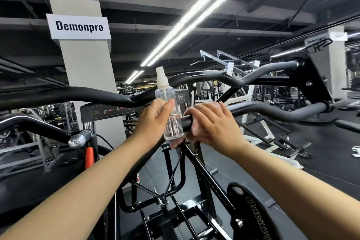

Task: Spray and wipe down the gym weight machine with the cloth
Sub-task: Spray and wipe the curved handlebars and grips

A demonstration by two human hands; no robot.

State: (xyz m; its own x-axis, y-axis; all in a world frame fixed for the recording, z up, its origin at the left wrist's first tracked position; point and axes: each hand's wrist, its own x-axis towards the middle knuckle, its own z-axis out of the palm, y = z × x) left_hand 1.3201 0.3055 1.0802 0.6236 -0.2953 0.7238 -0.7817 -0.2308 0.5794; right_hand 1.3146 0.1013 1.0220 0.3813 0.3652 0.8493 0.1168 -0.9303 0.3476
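Observation:
My left hand point(155, 118) grips a small clear spray bottle point(169, 107) with a white nozzle, held upright in front of the black weight machine's handlebar point(272, 108). My right hand point(211, 124) wraps a pale pink cloth point(194, 128) around the black end of that bar, just right of the bottle. Only the edges of the cloth show under my fingers and palm. The bar runs right to a black bracket point(311, 76). Below my hands the machine's black frame point(196, 165) slopes down.
A second curved black bar point(78, 93) crosses at left, with a chrome-capped handle point(78, 140) and an orange grip point(89, 157) below it. A grey pillar point(87, 60) stands behind. A black weight plate point(257, 210) sits at lower right. Other machines fill the dark gym floor.

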